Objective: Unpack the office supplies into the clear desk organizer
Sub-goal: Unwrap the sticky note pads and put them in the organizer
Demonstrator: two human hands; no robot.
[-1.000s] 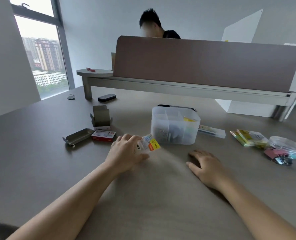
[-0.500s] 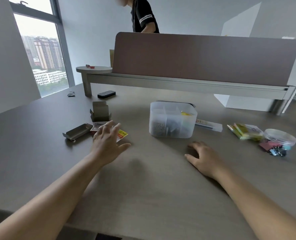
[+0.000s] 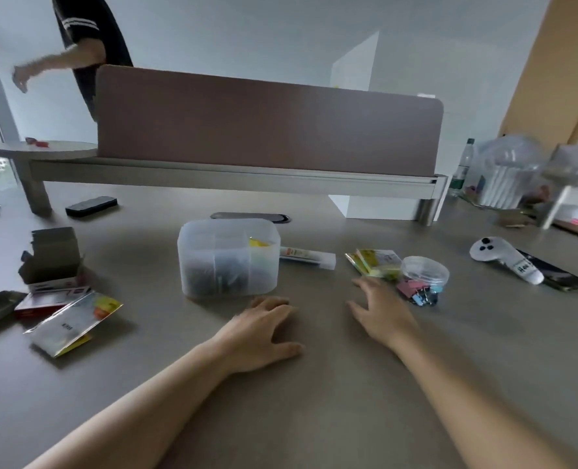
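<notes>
The clear desk organizer (image 3: 228,257) stands mid-table with dark small items and something yellow in its compartments. My left hand (image 3: 263,330) rests flat and empty on the table just in front of it. Further right, my right hand (image 3: 380,311) lies with fingers spread, holding nothing, close to the yellow-green packets (image 3: 375,262) and a clear round tub (image 3: 424,274) with pink and blue binder clips (image 3: 416,292) spilling out. An emptied foil packet (image 3: 72,321) lies at the left by a red box (image 3: 49,297) and an open cardboard box (image 3: 52,255). A long white box (image 3: 309,256) lies right of the organizer.
A brown divider screen (image 3: 267,120) on a metal rail crosses the back of the table; a person stands behind it at the left. A white controller (image 3: 504,260) and a dark phone (image 3: 558,275) lie at the right. A black block (image 3: 91,205) sits at back left.
My left hand let go of the foil packet beside the red box at the left and came back to the table in front of the organizer. The view swung right.
</notes>
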